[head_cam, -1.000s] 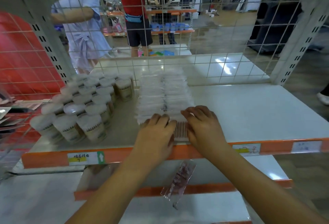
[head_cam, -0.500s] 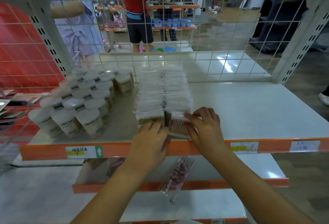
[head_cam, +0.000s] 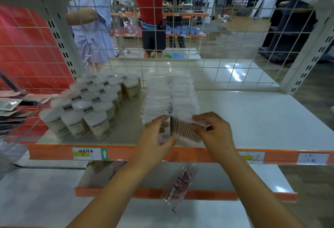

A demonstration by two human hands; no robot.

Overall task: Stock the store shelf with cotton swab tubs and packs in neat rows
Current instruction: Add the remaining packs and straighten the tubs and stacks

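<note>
Two rows of clear cotton swab packs (head_cam: 169, 97) run front to back down the middle of the white shelf (head_cam: 253, 119). Round cotton swab tubs (head_cam: 94, 104) with clear lids stand in rows to their left. My left hand (head_cam: 155, 137) grips the front pack of the left row (head_cam: 163, 133), thumb on its face near the barcode. My right hand (head_cam: 211, 130) pinches the top right edge of the front pack of the right row (head_cam: 184, 130), whose brown swab sticks show.
A wire mesh (head_cam: 216, 46) closes the shelf's back, with people standing beyond it. An orange price rail (head_cam: 54, 152) carries labels along the front edge. A small clear packet (head_cam: 180, 182) hangs over the lower shelf's orange rail. White shelf surface stretches right of the packs.
Both hands lay flat over the front packs a second ago. They have drawn apart and back, and now hold the two front packs upright by their edges.
</note>
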